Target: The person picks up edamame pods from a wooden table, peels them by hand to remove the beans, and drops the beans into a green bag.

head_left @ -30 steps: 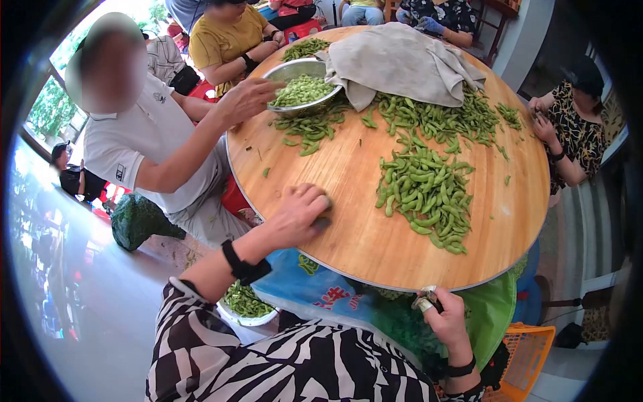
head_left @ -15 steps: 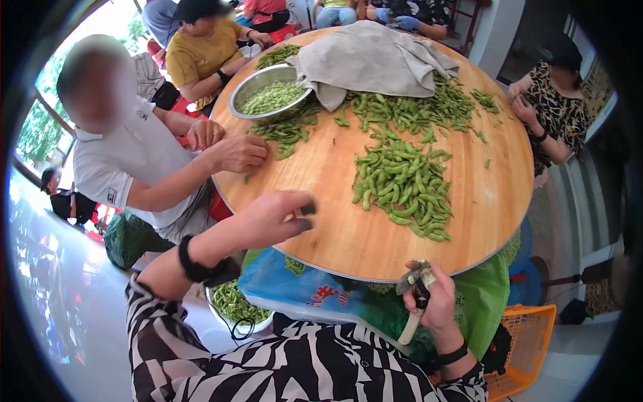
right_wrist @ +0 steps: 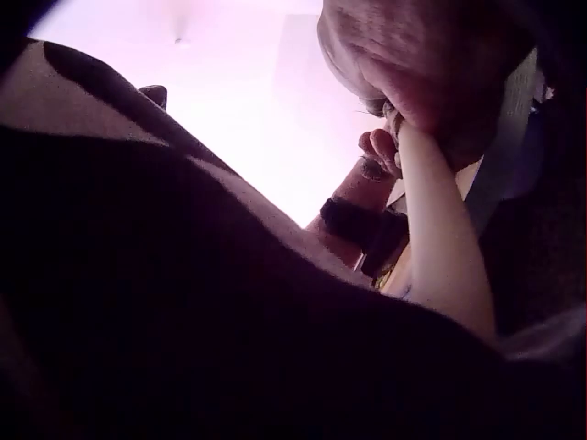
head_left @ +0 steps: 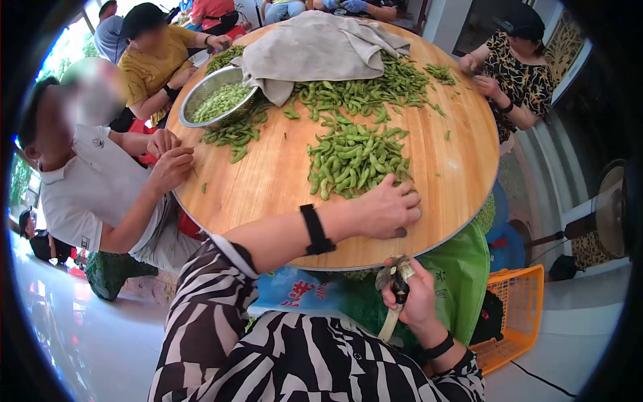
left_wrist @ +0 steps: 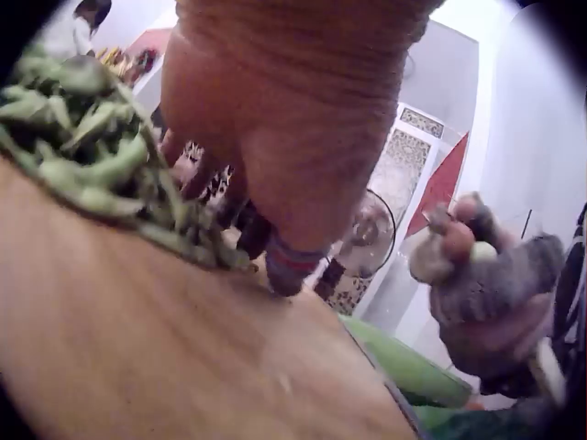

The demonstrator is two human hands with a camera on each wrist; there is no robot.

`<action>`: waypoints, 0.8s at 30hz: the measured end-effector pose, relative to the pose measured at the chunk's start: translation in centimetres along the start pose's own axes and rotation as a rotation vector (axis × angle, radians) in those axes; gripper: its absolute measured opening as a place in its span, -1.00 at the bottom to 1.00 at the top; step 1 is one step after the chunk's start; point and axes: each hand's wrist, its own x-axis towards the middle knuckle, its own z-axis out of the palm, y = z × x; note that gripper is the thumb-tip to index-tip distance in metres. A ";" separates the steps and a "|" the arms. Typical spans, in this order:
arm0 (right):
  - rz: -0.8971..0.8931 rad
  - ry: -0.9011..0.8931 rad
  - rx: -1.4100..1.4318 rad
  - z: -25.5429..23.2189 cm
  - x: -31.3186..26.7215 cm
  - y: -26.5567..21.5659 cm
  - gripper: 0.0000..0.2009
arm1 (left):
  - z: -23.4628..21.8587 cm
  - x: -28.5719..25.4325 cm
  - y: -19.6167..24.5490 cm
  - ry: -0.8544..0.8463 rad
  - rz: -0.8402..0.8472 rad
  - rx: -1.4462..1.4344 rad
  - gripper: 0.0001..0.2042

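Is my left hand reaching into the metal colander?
No, the left hand is at the near pile of pods, away from the colander.

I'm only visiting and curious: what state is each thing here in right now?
Left hand: at the near pods' edge, thumb apart from fingers
Right hand: gripping a pale rod
Near pods: whole, loosely heaped
Metal bowl: uncovered, holding shelled beans
Cloth: rumpled, draped, far pods showing beside it
Orange basket: on the floor
Fan: cannot tell whether running
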 end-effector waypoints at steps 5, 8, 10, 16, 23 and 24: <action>0.041 -0.007 0.008 -0.2 0.1 0.2 -0.68 | -3.7 -5.1 -1.3 -0.218 -0.124 -0.091 -0.74; 0.046 -0.039 0.023 -0.2 0.3 0.6 -0.66 | -5.1 -7.8 -2.3 -0.144 -0.239 -0.138 -0.83; 0.055 -0.055 -0.002 0.2 0.3 0.4 -0.66 | -5.9 -8.2 -2.3 -0.122 -0.325 -0.234 -0.84; 0.028 -0.123 -0.065 -0.2 0.6 0.4 -0.63 | -7.1 -7.7 -1.6 0.104 -0.588 -0.612 -0.81; -0.032 -0.094 -0.122 1.0 1.4 -1.2 -0.56 | -7.9 -6.6 2.8 0.124 -1.183 -1.361 -0.82; -0.028 -0.104 -0.110 1.1 1.6 -1.3 -0.56 | -7.6 -6.6 3.5 0.134 -1.174 -1.425 -0.81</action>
